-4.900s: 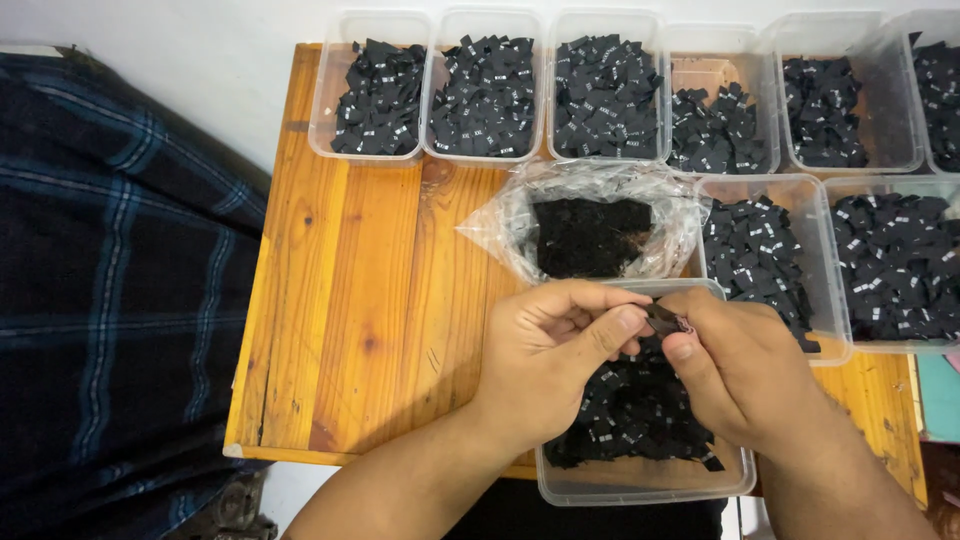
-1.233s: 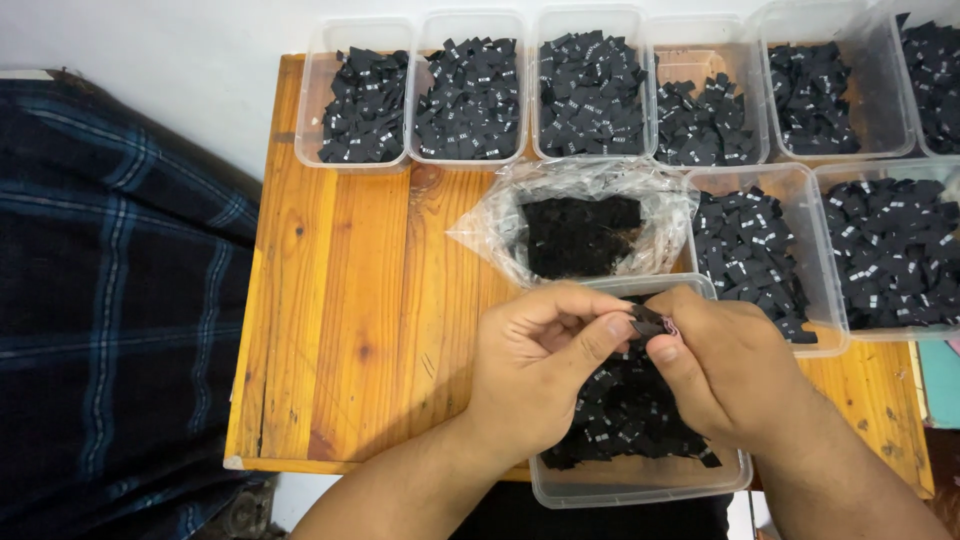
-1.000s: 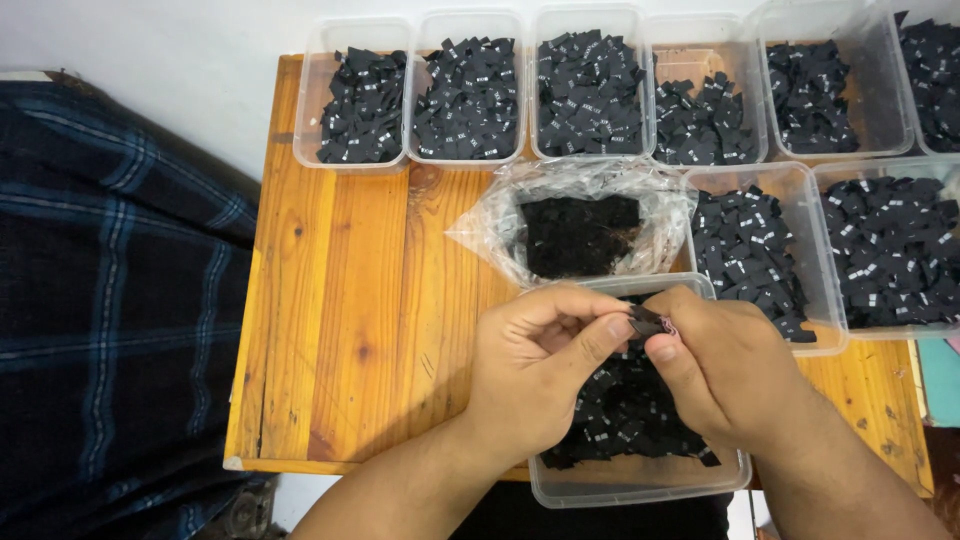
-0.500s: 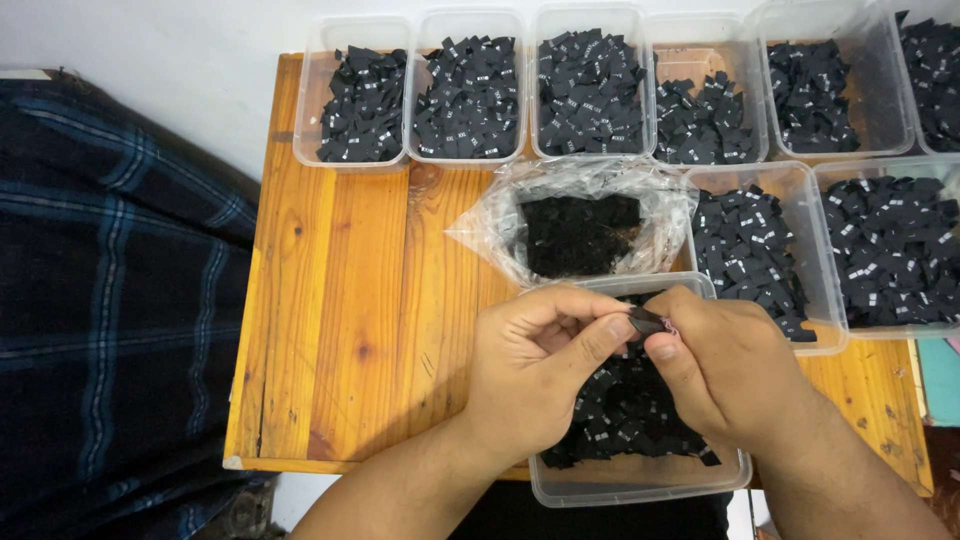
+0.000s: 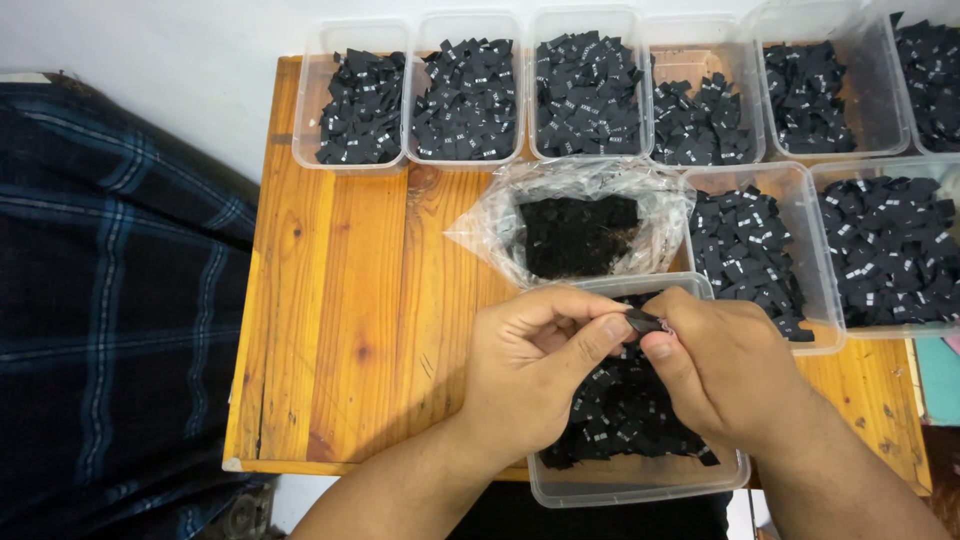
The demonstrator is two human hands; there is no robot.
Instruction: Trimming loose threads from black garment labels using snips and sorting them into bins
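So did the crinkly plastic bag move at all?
No. The plastic bag lies as before, between the back row of tubs and the near tub under the hands.

Change across the sequence is slight. At the earliest picture the left hand (image 5: 530, 370) and right hand (image 5: 725, 375) met lower and further right over the near clear tub (image 5: 640, 485); they now meet a little higher, closer to the tub's far rim. The small black piece (image 5: 645, 322) pinched between the fingers (image 5: 600, 335) sits marginally more exposed. The camera view has also shifted slightly.
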